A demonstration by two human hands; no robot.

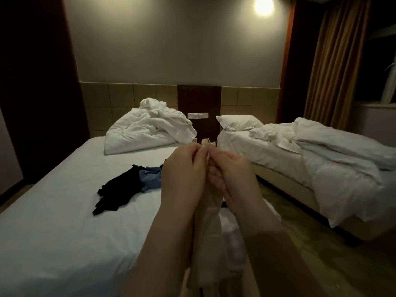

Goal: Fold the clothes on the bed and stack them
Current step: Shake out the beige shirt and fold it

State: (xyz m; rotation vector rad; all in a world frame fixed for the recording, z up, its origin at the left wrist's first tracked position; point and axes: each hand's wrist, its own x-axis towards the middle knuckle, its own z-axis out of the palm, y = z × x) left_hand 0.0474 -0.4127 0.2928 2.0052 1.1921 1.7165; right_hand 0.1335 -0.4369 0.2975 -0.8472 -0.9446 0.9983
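clothes (128,185) on near bed (53,221), second bed (321,168) right

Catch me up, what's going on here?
A person is working through clothes at a bed. The left hand and right hand pinch the top of a cream garment, which hangs down between the forearms. A black garment and a blue garment lie crumpled on the bed, not yet folded.

Near-left bed (53,211), covered in a white sheet. Mid-bed: black garment (120,189) laid crumpled, blue garment (151,179) bunched touching its right edge. Far end: white duvet (145,131) heaped.
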